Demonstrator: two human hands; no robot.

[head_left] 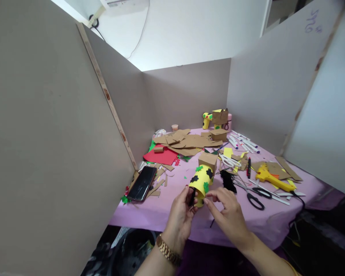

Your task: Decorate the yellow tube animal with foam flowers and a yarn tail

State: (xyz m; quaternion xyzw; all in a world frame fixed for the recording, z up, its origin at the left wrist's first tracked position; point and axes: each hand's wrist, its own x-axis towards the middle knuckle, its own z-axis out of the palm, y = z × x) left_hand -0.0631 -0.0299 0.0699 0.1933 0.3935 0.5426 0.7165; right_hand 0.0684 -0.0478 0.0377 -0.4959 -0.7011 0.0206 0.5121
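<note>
A yellow paper tube figure with black and green patches lies over the near part of the table, its open end toward me. A brown cardboard box sits at its far end; whether the two are joined I cannot tell. My left hand is closed around the tube's near left edge, with something dark at its fingers. Close to the tube's right rim, my right hand has thumb and forefinger nearly together in a pinch. What it holds, if anything, is too small to make out.
To the right lie black yarn, black-handled scissors, white scissors, a yellow glue gun and several markers. A phone, red sheet and cardboard pieces lie left and behind. A bin stands below.
</note>
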